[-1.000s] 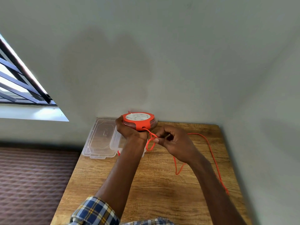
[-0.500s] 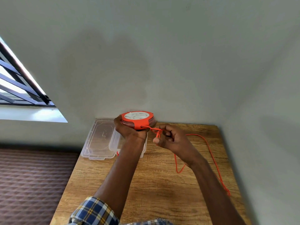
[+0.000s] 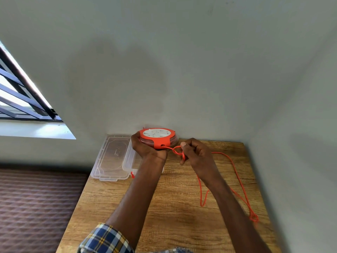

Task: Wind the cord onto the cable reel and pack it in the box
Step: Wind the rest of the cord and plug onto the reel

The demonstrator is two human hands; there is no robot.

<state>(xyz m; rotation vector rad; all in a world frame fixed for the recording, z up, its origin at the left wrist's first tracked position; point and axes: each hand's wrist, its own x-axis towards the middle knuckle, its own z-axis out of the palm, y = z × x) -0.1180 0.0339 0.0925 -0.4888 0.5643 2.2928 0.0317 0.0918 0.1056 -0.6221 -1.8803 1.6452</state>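
My left hand (image 3: 147, 148) grips the orange cable reel (image 3: 158, 137) with a white socket face, held up near the back wall above the table. The orange cord (image 3: 237, 172) leaves a hole in the reel's rim and runs straight to my right hand (image 3: 196, 155), which pinches it just right of the reel. From there the cord trails in loose loops across the right side of the wooden table (image 3: 175, 216) to the right edge. The clear plastic box (image 3: 127, 161) stands under my left wrist, partly hidden by my arm.
The box's clear lid (image 3: 113, 157) lies flat at the table's back left corner beside the box. Walls close the table in at the back and right. A patterned brown floor lies to the left, below a barred window (image 3: 20, 99).
My right hand has moved up and right along the cord, away from my left wrist, pulling the short stretch near the reel tighter. The reel stays in my left hand.
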